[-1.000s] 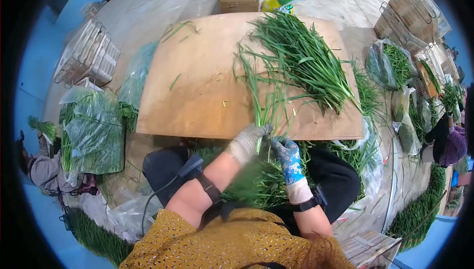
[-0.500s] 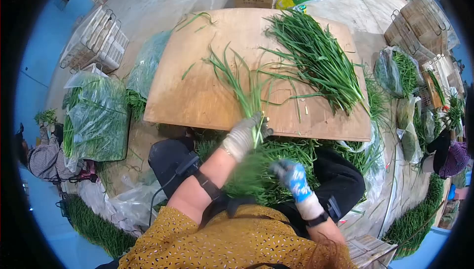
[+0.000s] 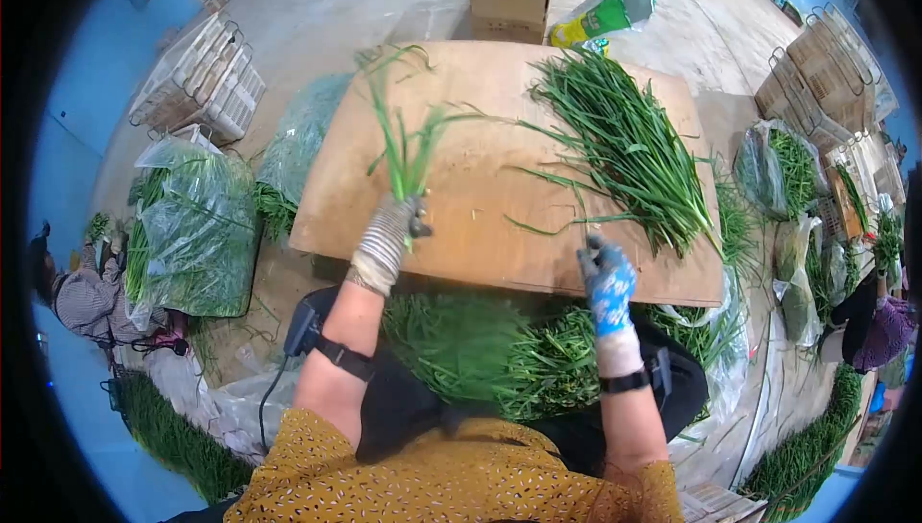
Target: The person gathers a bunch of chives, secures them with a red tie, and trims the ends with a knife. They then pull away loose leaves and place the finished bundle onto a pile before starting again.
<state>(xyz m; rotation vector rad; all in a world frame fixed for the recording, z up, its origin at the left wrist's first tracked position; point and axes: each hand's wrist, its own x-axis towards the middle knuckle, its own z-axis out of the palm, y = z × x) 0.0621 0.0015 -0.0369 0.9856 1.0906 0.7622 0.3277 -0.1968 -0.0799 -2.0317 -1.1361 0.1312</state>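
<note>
My left hand (image 3: 396, 227), in a striped grey-white glove, is closed round a small bunch of green stalks (image 3: 405, 163) whose leaves point away over the left part of the wooden board (image 3: 461, 244). My right hand (image 3: 609, 283), in a blue and white glove, is at the near edge of the board with thumb and fingers drawn together, near a few thin loose leaves (image 3: 543, 227). Whatever its fingertips hold is too small to make out. A large pile of long green leaves (image 3: 634, 144) lies on the board's right side.
Loose greens (image 3: 547, 360) lie below the board, between my legs. Bagged greens (image 3: 197, 235) stand at the left, with crates (image 3: 206, 81) behind. A cardboard box (image 3: 511, 0) and a green bag (image 3: 610, 14) are beyond the board. People sit at the far left (image 3: 86, 302) and far right (image 3: 879, 326).
My left hand has moved left and forward with its bunch, now over the board. My right hand has risen from my lap to the board's near edge.
</note>
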